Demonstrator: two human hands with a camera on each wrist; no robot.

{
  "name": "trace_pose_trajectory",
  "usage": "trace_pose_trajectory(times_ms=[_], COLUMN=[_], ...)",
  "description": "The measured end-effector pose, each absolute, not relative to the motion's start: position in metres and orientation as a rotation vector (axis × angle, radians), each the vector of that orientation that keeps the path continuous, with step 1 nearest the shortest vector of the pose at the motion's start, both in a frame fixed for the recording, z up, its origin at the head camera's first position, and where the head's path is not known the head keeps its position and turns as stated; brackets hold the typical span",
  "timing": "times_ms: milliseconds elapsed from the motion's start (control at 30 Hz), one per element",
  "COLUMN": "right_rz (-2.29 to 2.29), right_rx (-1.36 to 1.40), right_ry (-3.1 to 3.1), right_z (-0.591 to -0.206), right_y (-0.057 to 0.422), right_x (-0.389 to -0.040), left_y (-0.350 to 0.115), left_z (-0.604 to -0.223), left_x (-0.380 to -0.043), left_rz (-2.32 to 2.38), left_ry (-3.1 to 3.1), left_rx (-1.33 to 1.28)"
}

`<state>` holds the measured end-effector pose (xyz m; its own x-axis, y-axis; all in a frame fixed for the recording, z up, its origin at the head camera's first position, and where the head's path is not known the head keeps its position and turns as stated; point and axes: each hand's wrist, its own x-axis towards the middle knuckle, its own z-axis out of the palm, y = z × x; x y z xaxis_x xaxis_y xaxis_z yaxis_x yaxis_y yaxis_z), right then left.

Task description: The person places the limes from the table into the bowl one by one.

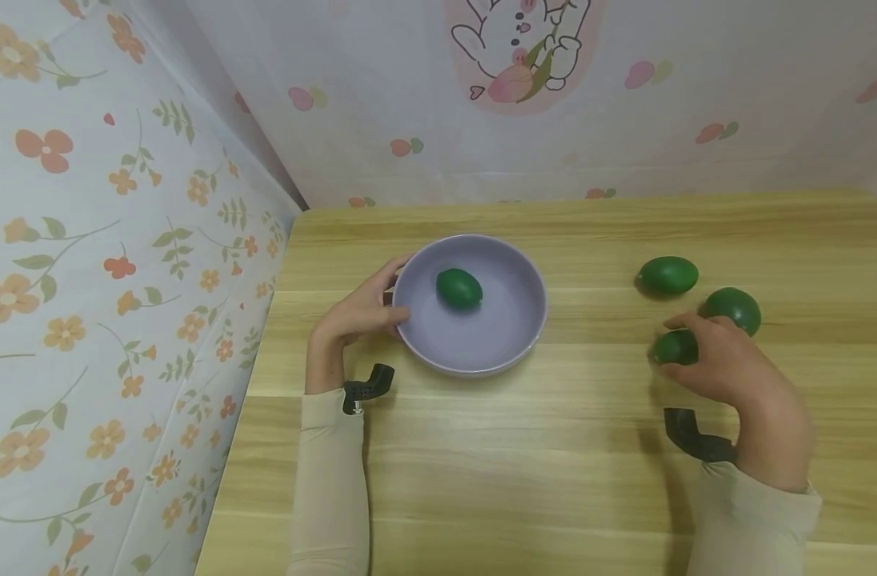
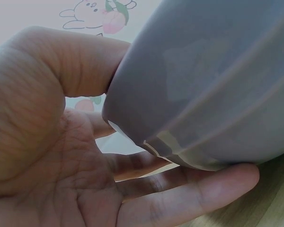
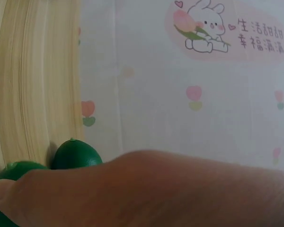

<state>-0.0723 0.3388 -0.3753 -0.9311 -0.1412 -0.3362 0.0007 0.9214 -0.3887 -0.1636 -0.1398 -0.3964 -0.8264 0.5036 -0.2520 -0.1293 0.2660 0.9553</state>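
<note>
A pale purple bowl stands on the table, one green lime lying inside it. My left hand holds the bowl's left side, thumb over the rim; the left wrist view shows its fingers under the bowl. At the right, my right hand has thumb and fingers around another lime, partly covered by the hand. Just behind are a rounder green fruit and a further lime. In the right wrist view the thumb lies across the held lime.
The wooden table meets a printed cloth at the back. A flower-patterned cloth hangs along the left side. Black curved mounts are strapped to both wrists.
</note>
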Motion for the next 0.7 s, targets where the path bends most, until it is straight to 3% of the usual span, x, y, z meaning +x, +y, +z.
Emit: trace_pose_trajectory(times_ms=[700], right_rz=[-0.525], right_rx=[-0.105], right_ry=[2.713], right_z=[-0.3722], right_y=[0.3329], right_x=[-0.0747], left_y=[-0.142], left_z=[-0.3976], left_x=[-0.1644], left_rz=[1.596], left_ry=[2.032], left_rx=[0.33])
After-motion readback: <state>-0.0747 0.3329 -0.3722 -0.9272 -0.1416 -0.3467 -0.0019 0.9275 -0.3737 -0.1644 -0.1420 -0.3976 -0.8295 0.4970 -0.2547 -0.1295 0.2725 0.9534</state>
